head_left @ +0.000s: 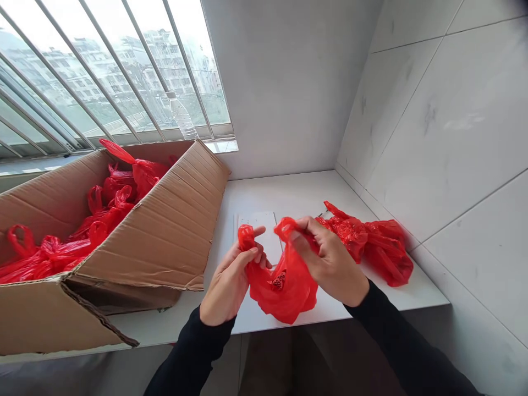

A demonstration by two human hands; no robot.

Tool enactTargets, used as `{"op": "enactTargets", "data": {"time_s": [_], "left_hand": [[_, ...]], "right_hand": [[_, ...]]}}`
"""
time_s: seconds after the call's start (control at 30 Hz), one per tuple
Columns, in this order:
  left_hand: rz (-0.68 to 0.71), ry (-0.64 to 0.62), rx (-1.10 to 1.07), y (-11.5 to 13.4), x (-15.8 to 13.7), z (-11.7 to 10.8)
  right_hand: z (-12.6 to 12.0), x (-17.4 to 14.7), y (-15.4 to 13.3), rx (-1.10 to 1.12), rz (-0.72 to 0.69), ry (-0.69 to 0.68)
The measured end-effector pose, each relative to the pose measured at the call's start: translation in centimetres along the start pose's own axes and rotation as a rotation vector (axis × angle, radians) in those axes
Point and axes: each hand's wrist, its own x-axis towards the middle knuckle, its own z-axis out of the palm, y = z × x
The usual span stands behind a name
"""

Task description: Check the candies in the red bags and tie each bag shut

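A: What's closest to us?

B: Two black sleeves at the bottom, w/ two bare hands poking out. The left hand and the right hand both hold one red bag.

A: How do they hold it?

B: Left hand is closed on one handle loop, pinched up top. Right hand is closed on the other handle, fingers curled over it. The bag's fat part hangs down btwn the hands, right at the front edge of the white shelf. It has a small dark print on it.

A: What's next to it?

B: A pile of red bags just behind the right hand, on the shelf by the tiled wall. Looks tied up and lumpy. A flat white sheet lies on the shelf behind the hands.

A: And on the left?

B: A big cardboard box, open on top, w/ lots more red bags inside. It sits on the shelf too, near the left hand but not touching.

A: What's behind the box?

B: A window with bars. A clear bottle stands on the sill. Buildings outside, kinda blurry.
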Motion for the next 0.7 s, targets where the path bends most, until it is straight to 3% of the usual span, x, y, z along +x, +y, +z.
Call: {"op": "enactTargets", "data": {"time_s": [0.1, 0.27, 0.4, 0.57, 0.7], "left_hand": [[0.016, -0.003, 0.076, 0.3, 0.0, 0.0], [-0.018, -0.052, 0.193, 0.4, -0.4, 0.9], [-0.065, -0.099, 0.172, 0.3, -1.2, 1.2], [-0.115, 0.018, 0.009, -0.4, -0.7, 0.8], [-0.167, 0.019, 0.002, -0.4, -0.1, 0.6]], "right_hand": [[0.2, -0.1, -0.6, 0.090, 0.029, -0.018], [1.6, 0.0, -0.7, 0.082, -0.056, -0.155], [2.1, 0.1, 0.1, -0.053, -0.049, -0.074], [1.7, 0.1, 0.2, -0.147, -0.209, -0.153], [1.1, 0.6, 0.6, -0.117, -0.115, -0.076]]}}
